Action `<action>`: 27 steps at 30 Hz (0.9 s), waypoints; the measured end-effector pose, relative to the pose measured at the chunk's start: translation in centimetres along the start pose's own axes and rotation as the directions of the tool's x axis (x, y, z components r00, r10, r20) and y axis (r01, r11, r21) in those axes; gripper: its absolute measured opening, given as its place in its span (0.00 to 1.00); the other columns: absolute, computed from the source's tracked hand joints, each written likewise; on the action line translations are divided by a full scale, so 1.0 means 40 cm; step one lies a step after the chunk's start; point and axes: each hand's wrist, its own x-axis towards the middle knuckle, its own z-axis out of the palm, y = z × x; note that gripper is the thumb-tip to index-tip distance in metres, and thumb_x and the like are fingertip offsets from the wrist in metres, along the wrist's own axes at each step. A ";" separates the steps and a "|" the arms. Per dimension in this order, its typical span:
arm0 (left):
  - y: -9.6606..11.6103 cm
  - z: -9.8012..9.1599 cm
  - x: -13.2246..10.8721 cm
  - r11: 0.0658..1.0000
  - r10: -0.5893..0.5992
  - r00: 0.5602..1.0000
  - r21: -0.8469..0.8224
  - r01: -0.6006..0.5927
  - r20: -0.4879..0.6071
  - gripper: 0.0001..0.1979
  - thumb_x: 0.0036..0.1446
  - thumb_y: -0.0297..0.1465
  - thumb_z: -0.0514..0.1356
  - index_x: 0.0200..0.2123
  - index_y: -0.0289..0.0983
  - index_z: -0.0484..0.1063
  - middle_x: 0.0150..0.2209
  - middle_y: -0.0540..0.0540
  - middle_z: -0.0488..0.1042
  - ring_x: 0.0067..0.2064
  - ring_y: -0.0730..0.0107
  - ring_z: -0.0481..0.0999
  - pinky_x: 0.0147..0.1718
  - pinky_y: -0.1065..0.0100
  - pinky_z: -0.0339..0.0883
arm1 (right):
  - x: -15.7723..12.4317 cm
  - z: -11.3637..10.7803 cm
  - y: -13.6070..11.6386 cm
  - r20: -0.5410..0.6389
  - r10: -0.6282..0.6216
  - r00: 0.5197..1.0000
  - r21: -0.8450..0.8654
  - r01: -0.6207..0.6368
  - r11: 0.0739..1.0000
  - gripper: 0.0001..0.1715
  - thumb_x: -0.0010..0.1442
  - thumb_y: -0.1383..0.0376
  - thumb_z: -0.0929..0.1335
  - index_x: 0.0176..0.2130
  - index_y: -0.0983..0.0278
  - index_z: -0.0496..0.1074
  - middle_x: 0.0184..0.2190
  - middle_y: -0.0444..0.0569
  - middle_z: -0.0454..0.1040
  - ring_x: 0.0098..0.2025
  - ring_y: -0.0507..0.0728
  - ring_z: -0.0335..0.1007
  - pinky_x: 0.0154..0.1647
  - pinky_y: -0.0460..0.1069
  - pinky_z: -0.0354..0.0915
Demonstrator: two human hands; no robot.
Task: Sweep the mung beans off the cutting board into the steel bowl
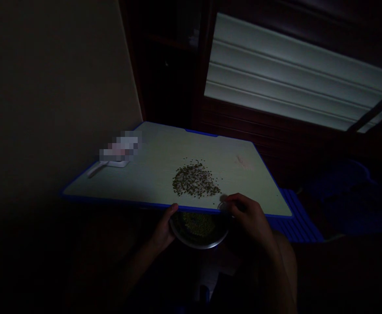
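Observation:
A pale tabletop with a blue rim [145, 187] carries a loose heap of small greenish-brown beans [195, 181]. Just under the near edge sits a round metal bowl [199, 240] with more beans inside. My left hand [163, 231] grips the bowl's left rim, fingers curled over it. My right hand [250, 216] rests at the table's near edge, right of the heap, fingers pinched together; whatever they hold is too small and dark to name.
A white object with a handle [112, 163], partly blurred, lies at the table's left. A pale wall [47, 109] stands left. Dark wooden furniture and a light slatted panel [292, 83] lie behind. Blue plastic things [341, 192] sit at the right.

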 end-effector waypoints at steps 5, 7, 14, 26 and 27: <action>0.004 0.000 -0.004 1.000 -0.020 0.999 0.002 0.020 0.029 0.13 0.71 0.31 0.57 0.48 0.30 0.79 0.46 0.38 0.84 0.50 0.59 0.84 0.61 0.51 0.71 | 0.002 -0.010 -0.009 -0.036 -0.006 0.999 -0.003 0.006 1.000 0.19 0.71 0.56 0.71 0.55 0.64 0.75 0.52 0.52 0.78 0.50 0.59 0.79 0.51 0.59 0.77; 0.006 0.002 -0.007 1.000 -0.026 0.999 0.008 0.026 0.021 0.12 0.70 0.30 0.58 0.46 0.30 0.79 0.45 0.38 0.85 0.52 0.59 0.83 0.62 0.51 0.71 | 0.013 -0.017 -0.006 -0.082 -0.014 0.997 -0.009 0.013 1.000 0.19 0.71 0.56 0.70 0.55 0.64 0.74 0.52 0.52 0.78 0.49 0.59 0.79 0.51 0.59 0.77; 0.002 -0.001 -0.019 0.999 -0.033 0.999 -0.003 0.033 0.012 0.28 0.49 0.39 0.76 0.50 0.31 0.77 0.50 0.36 0.84 0.60 0.50 0.79 0.65 0.53 0.69 | 0.081 0.011 -0.037 0.024 -0.100 0.995 -0.081 0.102 0.991 0.17 0.71 0.56 0.71 0.52 0.64 0.76 0.51 0.51 0.79 0.49 0.58 0.79 0.51 0.58 0.77; -0.003 -0.007 -0.037 0.997 -0.064 0.992 -0.057 0.058 -0.112 0.38 0.31 0.42 0.84 0.46 0.33 0.80 0.52 0.38 0.83 0.63 0.40 0.75 0.62 0.54 0.74 | 0.123 -0.005 -0.068 0.139 -0.131 0.982 -0.139 0.150 0.979 0.10 0.66 0.59 0.70 0.43 0.58 0.82 0.42 0.48 0.86 0.43 0.58 0.82 0.46 0.53 0.75; -0.004 -0.008 -0.038 0.994 -0.092 0.987 -0.067 0.084 -0.131 0.39 0.28 0.42 0.84 0.46 0.33 0.81 0.51 0.37 0.84 0.63 0.37 0.75 0.61 0.52 0.75 | 0.121 -0.007 -0.068 0.135 -0.127 0.983 -0.146 0.146 0.978 0.10 0.66 0.59 0.71 0.43 0.58 0.82 0.41 0.48 0.86 0.43 0.59 0.82 0.45 0.53 0.75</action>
